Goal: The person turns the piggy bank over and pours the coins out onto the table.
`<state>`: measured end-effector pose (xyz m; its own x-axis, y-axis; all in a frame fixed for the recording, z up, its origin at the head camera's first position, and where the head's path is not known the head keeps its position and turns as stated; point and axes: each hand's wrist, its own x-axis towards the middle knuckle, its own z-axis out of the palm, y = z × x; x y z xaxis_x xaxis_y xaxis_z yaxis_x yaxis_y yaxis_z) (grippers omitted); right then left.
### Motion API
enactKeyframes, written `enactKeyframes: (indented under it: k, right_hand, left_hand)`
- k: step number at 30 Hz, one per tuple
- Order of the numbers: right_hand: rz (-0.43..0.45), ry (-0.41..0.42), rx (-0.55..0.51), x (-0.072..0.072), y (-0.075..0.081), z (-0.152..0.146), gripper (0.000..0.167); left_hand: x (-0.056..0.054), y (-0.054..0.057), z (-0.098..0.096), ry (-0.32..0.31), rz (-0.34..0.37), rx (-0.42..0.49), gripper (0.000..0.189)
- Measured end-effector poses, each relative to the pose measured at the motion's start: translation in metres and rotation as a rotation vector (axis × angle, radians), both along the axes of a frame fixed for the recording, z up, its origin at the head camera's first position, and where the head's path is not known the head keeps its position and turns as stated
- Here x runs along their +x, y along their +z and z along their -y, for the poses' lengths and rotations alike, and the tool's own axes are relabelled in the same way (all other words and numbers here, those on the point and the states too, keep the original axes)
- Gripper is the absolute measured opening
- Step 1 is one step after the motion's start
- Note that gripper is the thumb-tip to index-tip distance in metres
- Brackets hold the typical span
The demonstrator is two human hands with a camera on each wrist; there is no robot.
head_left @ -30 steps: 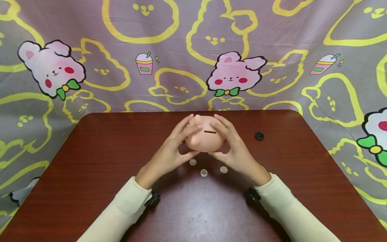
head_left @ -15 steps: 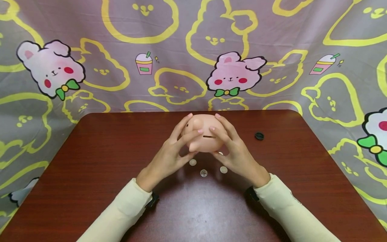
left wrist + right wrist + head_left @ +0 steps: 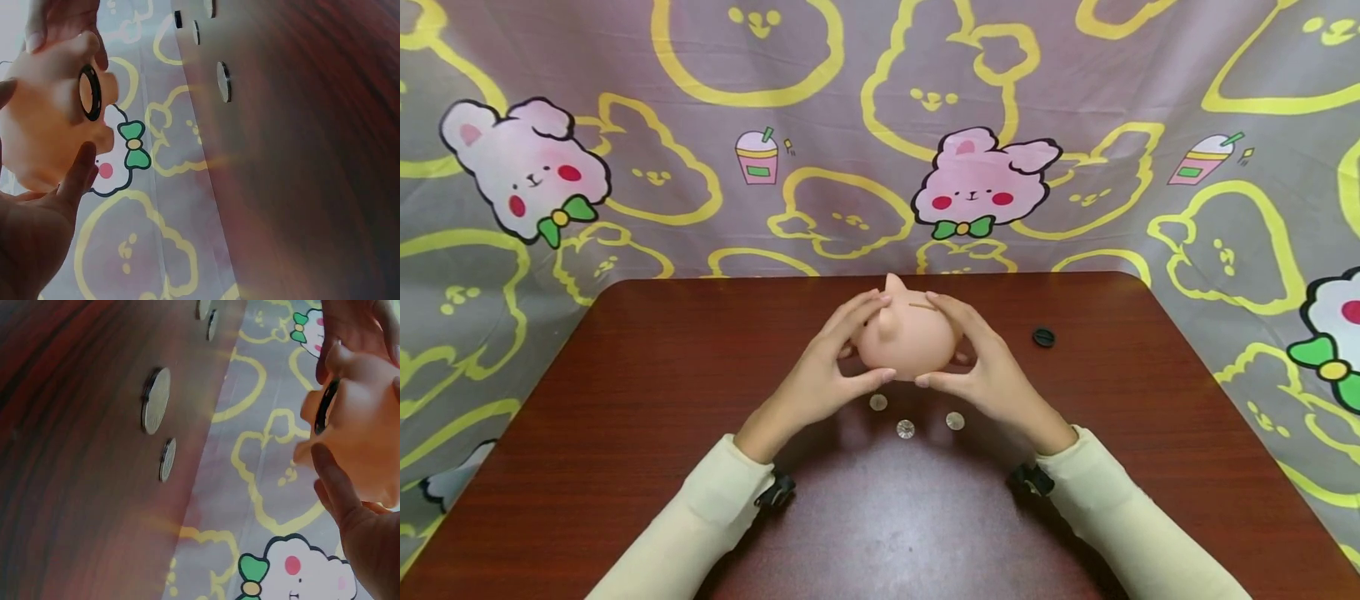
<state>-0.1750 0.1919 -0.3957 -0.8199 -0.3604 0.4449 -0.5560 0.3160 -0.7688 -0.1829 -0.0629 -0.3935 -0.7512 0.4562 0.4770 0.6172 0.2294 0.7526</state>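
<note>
A pink piggy bank (image 3: pixel 910 346) is held up off the table between both hands. My left hand (image 3: pixel 820 367) grips its snout end, thumb on the near side and fingers over the top. The right hand (image 3: pixel 996 367) grips the rear end the same way. The coin slot (image 3: pixel 922 306) faces up and toward the far side. In the left wrist view, a round black-rimmed opening (image 3: pixel 97 94) shows in the belly between the stubby legs. Below the bank, coins lie on the table: one coin (image 3: pixel 878 402) at left, another coin (image 3: pixel 906 429) nearest, and a third coin (image 3: pixel 955 421) at right.
A black round plug (image 3: pixel 1042 337) lies on the brown wooden table (image 3: pixel 700 375), right of the hands. The right wrist view has a further coin (image 3: pixel 212 325) near its top. A patterned cloth (image 3: pixel 850 125) hangs behind the table.
The piggy bank first tilted its slot toward the near side, then rolled back so the slot now sits farther away. Both hands turned with it. The coins and plug have stayed put.
</note>
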Motion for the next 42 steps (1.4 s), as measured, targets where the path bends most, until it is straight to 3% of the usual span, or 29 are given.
enactKeyframes:
  k: [7,11,16,27,32,39,42]
  right_hand:
    - [0.318,-0.016,-0.066,-0.011,0.005,-0.003,0.077]
    - [0.481,0.028,-0.142,-0.017,0.007,-0.003,0.065]
    - [0.556,0.060,-0.145,-0.018,0.008,-0.002,0.063]
    - [0.562,0.111,-0.155,-0.014,0.010,-0.002,0.074]
    - [0.486,0.085,-0.072,-0.013,0.010,-0.004,0.084]
    - [0.390,0.101,-0.055,-0.010,0.008,-0.002,0.093]
    - [0.214,0.068,0.020,-0.008,0.006,-0.001,0.096]
  left_hand:
    - [-0.004,0.004,-0.002,0.070,0.203,-0.026,0.077]
    - [-0.005,0.005,-0.002,0.097,0.289,-0.053,0.073]
    - [-0.005,0.006,-0.002,0.110,0.333,-0.064,0.072]
    - [-0.006,0.004,-0.002,0.066,0.316,-0.016,0.076]
    - [-0.005,0.005,-0.002,0.083,0.305,-0.053,0.083]
    - [-0.004,0.004,0.001,0.074,0.091,-0.157,0.088]
    - [-0.002,0.003,0.002,0.067,-0.001,-0.162,0.086]
